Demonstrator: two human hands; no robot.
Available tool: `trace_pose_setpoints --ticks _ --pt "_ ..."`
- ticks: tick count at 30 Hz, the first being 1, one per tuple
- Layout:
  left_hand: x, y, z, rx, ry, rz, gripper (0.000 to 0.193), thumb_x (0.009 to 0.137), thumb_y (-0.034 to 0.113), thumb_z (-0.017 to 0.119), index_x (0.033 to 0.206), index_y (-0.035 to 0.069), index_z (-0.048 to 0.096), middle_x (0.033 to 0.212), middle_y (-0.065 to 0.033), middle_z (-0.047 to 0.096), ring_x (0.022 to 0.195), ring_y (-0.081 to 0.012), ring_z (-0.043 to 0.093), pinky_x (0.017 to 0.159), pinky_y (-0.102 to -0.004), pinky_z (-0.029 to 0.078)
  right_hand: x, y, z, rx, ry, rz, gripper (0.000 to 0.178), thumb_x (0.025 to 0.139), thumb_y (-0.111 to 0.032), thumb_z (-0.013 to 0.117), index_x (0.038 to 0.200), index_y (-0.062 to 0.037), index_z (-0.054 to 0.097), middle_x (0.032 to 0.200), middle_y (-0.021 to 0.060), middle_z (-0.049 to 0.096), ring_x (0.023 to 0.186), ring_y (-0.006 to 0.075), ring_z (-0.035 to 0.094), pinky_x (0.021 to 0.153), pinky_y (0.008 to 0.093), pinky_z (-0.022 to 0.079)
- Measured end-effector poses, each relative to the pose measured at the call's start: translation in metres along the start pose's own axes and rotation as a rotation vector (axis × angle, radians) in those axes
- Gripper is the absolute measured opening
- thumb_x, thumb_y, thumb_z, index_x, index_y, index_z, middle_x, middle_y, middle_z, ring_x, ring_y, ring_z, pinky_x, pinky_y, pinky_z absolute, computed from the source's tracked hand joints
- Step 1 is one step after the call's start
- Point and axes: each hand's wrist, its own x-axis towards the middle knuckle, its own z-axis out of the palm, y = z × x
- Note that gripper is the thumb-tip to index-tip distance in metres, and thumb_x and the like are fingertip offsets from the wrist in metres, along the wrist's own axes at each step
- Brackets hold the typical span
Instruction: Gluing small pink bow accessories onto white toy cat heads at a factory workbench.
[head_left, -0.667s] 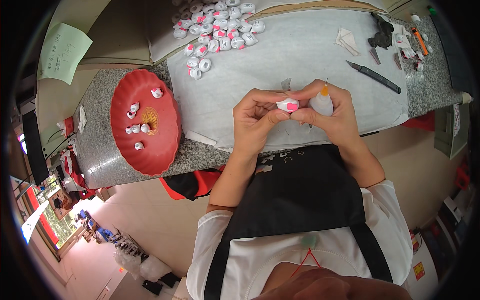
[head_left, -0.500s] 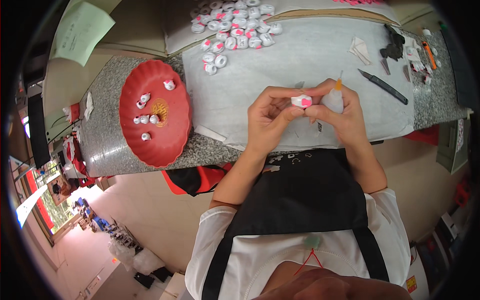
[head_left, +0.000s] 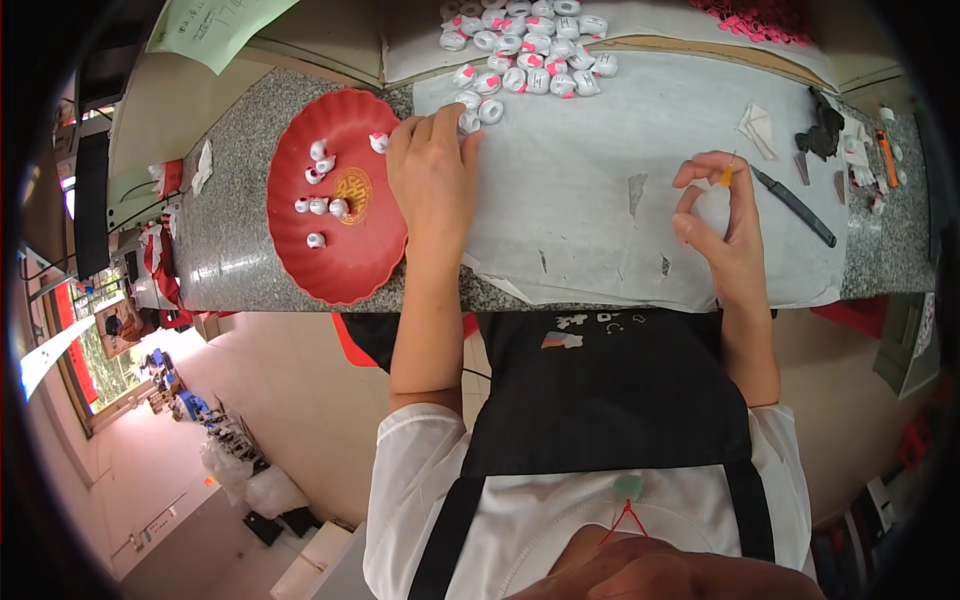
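Observation:
My left hand (head_left: 432, 175) reaches over the right rim of the red scalloped dish (head_left: 283, 250), its fingers stretched toward the small white figure heads (head_left: 490, 111) on the papered bench. One head lies right beside the fingertips; no grip on it shows. My right hand (head_left: 738, 225) is curled around a small white squeeze bottle (head_left: 712, 208) with an orange neck and thin needle tip, held upright above the paper. Several white heads (head_left: 318, 206) with pink parts sit in the dish.
More white-and-pink heads (head_left: 537, 45) are clustered at the back of the bench. A black cutter knife (head_left: 795, 205), a folded cloth (head_left: 757, 130), a dark crumpled item (head_left: 822, 125) and an orange knife (head_left: 887, 158) lie at right. Pink pieces (head_left: 755, 18) lie at the far back.
My hands have parted: the left moved across toward the dish and cluster, the right drew aside with the bottle. The head from between my hands is gone; one more sits in the dish.

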Motion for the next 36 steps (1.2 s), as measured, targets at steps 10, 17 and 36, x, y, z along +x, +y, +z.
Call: trace_pose_setpoints --ticks 10,17,36 --pt "-0.015 0.041 -0.008 -0.965 -0.072 -0.079 0.026 0.070 -0.001 0.056 0.095 0.002 0.051 0.088 -0.0081 0.052 0.077 -0.0141 0.051 0.067 -0.0254 0.042 -0.003 -0.015 -0.014 0.077 0.020 -0.026 0.025 0.069 -0.011 0.050 0.090 -0.0003 0.038 0.097 0.0115 0.037 0.064 0.0152 0.046 0.048 0.0233 0.039" --pt "-0.031 0.086 0.015 -1.825 -0.184 -0.361 0.030 0.070 -0.002 0.056 0.099 0.000 0.048 0.100 -0.0157 0.050 0.081 -0.0146 0.052 0.069 -0.0241 0.043 -0.009 -0.018 -0.023 0.343 0.179 -0.277 0.029 0.061 0.001 0.060 0.085 -0.0002 0.044 0.087 0.0108 0.044 0.073 0.0148 0.048 0.054 0.0225 0.041" --pt "-0.038 0.088 0.019 -1.928 -0.207 -0.374 0.034 0.069 -0.004 0.055 0.101 -0.002 0.043 0.100 -0.0176 0.049 0.088 -0.0184 0.051 0.078 -0.0324 0.043 -0.017 -0.016 0.002 -0.226 0.061 -0.693 0.039 0.054 -0.006 0.073 0.082 -0.0058 0.046 0.078 0.0075 0.046 0.057 0.0118 0.045 0.052 0.0231 0.040"
